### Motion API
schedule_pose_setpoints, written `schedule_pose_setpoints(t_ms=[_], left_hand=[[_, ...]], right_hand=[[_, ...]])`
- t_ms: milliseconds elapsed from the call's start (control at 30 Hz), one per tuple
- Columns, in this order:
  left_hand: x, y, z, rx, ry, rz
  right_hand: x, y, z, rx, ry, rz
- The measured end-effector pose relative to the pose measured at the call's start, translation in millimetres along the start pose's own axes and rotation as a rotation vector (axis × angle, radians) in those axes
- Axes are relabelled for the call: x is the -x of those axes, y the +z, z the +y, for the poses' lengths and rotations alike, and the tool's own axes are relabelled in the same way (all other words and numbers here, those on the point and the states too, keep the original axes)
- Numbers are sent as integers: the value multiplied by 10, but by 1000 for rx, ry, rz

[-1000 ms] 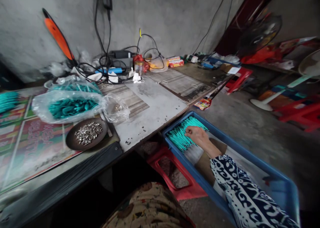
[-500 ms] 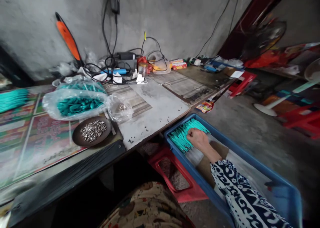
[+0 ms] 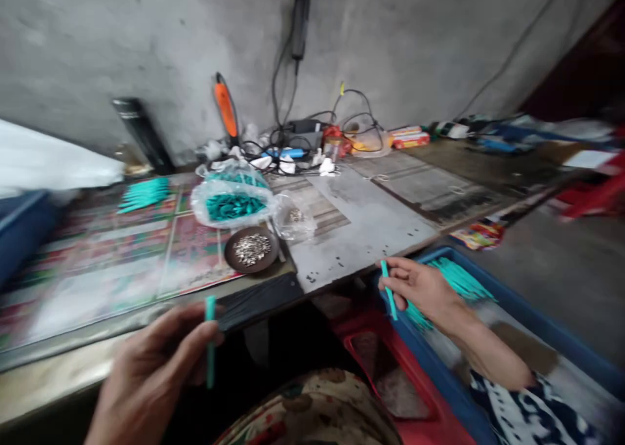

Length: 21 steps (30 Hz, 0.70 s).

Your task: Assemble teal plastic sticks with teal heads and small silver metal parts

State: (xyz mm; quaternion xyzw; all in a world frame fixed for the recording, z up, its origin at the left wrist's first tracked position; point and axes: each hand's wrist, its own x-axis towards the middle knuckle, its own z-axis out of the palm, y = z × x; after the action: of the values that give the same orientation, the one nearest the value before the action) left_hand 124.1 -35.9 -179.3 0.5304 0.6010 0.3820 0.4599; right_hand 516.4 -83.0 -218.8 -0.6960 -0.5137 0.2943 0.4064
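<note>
Brings the right hand (image 3: 424, 290) off the teal pile (image 3: 463, 279) in the blue bin (image 3: 576, 354) since the earlier frame, and the left hand (image 3: 153, 363) into view. Pinches a slim teal stick (image 3: 389, 295) in the right, near the bin's table-side end; pinches a second teal stick (image 3: 210, 310) in the left, roughly upright before the surface (image 3: 375, 210). Holds hands well apart. Shows metal bits (image 3: 252, 248) in a dark dish (image 3: 235, 260), beside a clear bag (image 3: 199, 205) of teal pieces (image 3: 234, 206).

Head-worn view, facing forward and down, near the bench (image 3: 366, 204), wall (image 3: 415, 47) beyond
</note>
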Motion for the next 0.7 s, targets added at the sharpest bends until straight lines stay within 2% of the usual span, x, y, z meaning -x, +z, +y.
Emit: schedule_pose_setpoints(t_ms=[33, 100, 233, 367, 533, 700], left_hand=[[-6, 38, 27, 62, 31, -89], [-22, 140, 82, 168, 60, -170], [-31, 287, 149, 250, 123, -163], [11, 285, 135, 333, 70, -203], [64, 241, 75, 422, 24, -271], [57, 254, 26, 518, -18, -302]], right_hand=[[-16, 113, -93, -98, 6, -63], [-36, 328, -290, -207, 3, -175], [1, 704, -697, -265, -75, -371], [85, 1044, -993, -312, -154, -526], [174, 1391, -1204, -371, -191, -605], [260, 1544, -1334, -450, -165, -626]])
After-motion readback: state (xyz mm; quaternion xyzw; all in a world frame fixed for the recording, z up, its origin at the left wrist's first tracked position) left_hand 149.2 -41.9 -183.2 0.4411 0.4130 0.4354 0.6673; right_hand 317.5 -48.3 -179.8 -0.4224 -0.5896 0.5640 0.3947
